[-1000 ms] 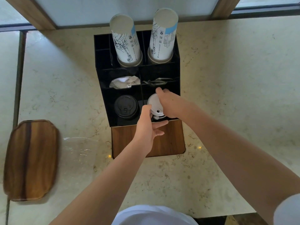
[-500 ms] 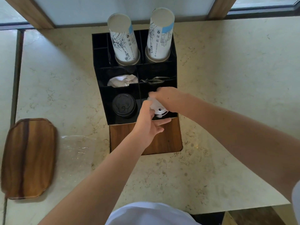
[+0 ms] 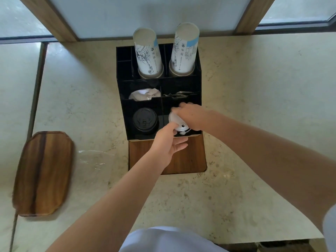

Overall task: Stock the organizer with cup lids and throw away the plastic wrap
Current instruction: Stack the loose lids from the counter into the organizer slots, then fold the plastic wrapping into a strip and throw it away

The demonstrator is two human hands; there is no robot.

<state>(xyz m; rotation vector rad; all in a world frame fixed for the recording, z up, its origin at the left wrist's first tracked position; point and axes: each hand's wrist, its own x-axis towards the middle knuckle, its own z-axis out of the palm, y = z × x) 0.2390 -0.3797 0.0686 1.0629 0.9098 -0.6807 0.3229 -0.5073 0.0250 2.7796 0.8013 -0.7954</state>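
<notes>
While both hands work the front right slot of the black compartmented organizer [image 3: 125, 113], the head view shows the stack of white plastic cup lids [image 3: 175, 119] going in beside the black lids [image 3: 145, 120]. Right hand [image 3: 191, 116] fingers are closed over the stack's top; left hand [image 3: 168, 142] pinches its near edge, other fingers spread. Seating step, I'd say. Next up: let go, then grab the clear plastic wrap [image 3: 94, 160] lying on the marble surface [image 3: 254, 115] near the wooden tray [image 3: 42, 171].

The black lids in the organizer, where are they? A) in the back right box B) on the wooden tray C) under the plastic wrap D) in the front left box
D: the black lids sit in the organizer's front left box, beside the white lids under both hands.
</notes>
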